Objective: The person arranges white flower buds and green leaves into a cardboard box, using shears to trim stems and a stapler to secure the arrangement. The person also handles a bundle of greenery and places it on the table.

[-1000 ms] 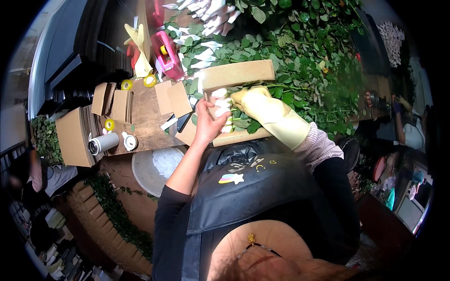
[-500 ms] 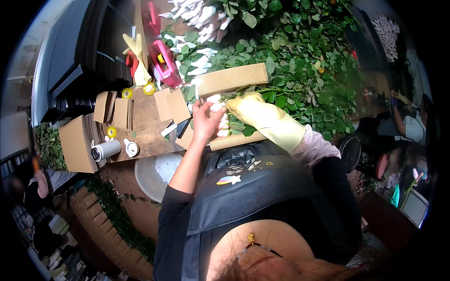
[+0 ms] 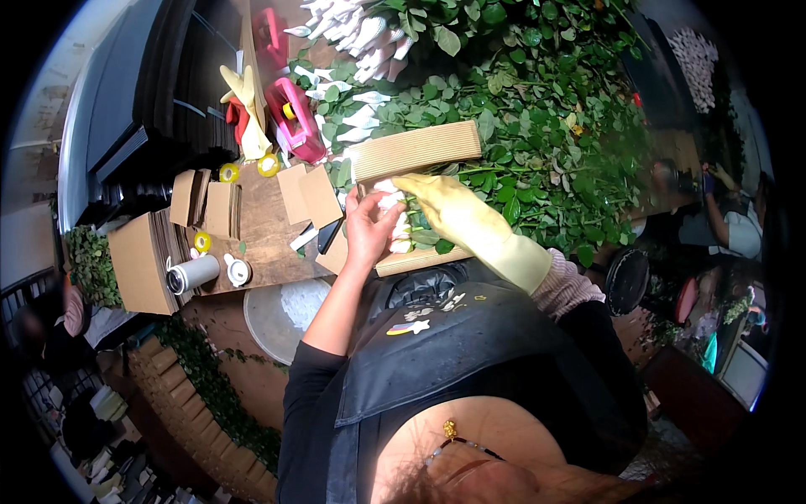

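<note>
Pale pink-white roses (image 3: pixel 400 238) lie in a row of heads between two strips of corrugated cardboard, the far strip (image 3: pixel 416 151) and the near strip (image 3: pixel 428 259). My bare left hand (image 3: pixel 369 228) is at the left of the row, thumb and fingers closed around a rose head near the far end. My right hand (image 3: pixel 449 206), in a yellow rubber glove, comes in from the right. Its fingers are pressed together, their tips at the same far rose head; the glove hides the stem beneath.
Leafy stems (image 3: pixel 546 151) cover the table's right, with white-wrapped buds (image 3: pixel 369 38) beyond. At left are a pink tape dispenser (image 3: pixel 295 122), yellow tape rolls (image 3: pixel 269 165), cardboard pieces (image 3: pixel 306 195), a flask (image 3: pixel 193 274) and its white cup (image 3: pixel 238 270). A round tub (image 3: pixel 264 323) stands below the edge.
My gloved right hand has turned, its fingertips moving up and left onto the far rose head. My left hand has shifted slightly, its fingers drawing closer around the flower.
</note>
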Tool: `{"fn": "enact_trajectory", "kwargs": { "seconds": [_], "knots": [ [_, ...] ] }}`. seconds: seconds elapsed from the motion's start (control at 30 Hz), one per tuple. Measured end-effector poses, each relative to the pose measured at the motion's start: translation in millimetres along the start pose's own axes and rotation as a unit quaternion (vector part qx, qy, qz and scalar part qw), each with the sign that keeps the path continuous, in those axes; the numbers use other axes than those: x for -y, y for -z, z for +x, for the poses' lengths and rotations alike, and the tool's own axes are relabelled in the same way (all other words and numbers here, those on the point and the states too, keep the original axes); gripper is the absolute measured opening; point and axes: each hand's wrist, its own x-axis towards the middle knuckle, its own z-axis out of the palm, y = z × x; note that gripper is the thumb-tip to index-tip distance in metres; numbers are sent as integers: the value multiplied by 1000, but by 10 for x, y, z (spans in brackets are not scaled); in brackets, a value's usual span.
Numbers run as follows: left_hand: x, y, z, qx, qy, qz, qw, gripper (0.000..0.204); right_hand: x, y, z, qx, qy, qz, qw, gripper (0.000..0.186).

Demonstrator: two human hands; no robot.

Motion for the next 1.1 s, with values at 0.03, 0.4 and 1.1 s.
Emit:
{"fn": "enact_trajectory", "kwargs": {
  "seconds": [0.03, 0.4, 1.1],
  "knots": [
    [9, -12, -4, 0, 1, -7, 1000, 38, -20, -51, 16, 0, 14, -21, 1000, 41],
    [169, -97, -12, -23, -49, -18, 998, 41, 178, 58, 188, 88, -62, -96, 990, 36],
    [-619, 474, -584, 0, -46, -187, 981, 25, 680, 354, -136, 55, -349, 411, 840, 36]
  ]
}}
